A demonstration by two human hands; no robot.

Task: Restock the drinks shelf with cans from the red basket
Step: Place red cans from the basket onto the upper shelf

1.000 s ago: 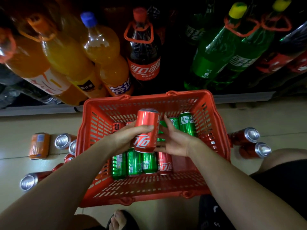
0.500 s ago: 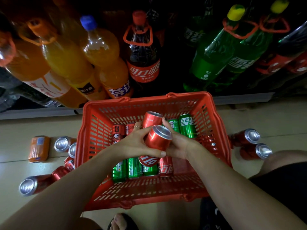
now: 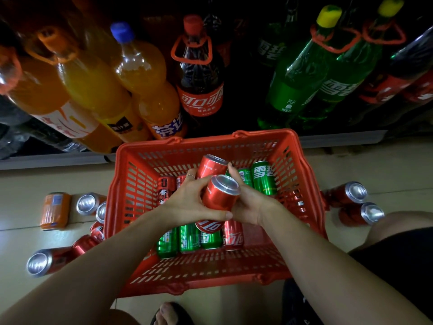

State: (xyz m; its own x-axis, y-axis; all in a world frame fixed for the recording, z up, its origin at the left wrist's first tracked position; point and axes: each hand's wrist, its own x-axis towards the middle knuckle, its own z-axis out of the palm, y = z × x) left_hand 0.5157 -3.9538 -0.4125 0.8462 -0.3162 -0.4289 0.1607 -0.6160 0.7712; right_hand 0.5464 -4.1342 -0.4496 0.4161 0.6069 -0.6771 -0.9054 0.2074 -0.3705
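Holding two red cola cans above the red basket (image 3: pixel 302 184), the person's hands meet over the middle of it. Left hand (image 3: pixel 187 205): fingers curled round the nearer red can (image 3: pixel 219 198), thumb laid across its lower side; a ring shows on one finger. Right hand (image 3: pixel 248 202): palm and fingers wrapped against the same can from the other side, with the fingertips reaching up to the second red can (image 3: pixel 210 166), which stands tilted just behind the first. Which hand bears that second can cannot be told.

Inside the basket: a row of green cans (image 3: pixel 189 238) and one red can lying below the hands, toward the near wall; two more green cans (image 3: pixel 263 178) toward the far right corner; red cans lying toward the far left.

Outside the basket, left of it on the floor: an orange can (image 3: pixel 55 211) and several red cans (image 3: pixel 46 260) on their sides. Right of it: two red cans (image 3: pixel 346 195) on their sides.

Beyond the basket's far wall: the drinks shelf (image 3: pixel 339 138), carrying large orange bottles (image 3: pixel 93 90), a cola bottle (image 3: pixel 199 78) and green bottles (image 3: pixel 297 76).
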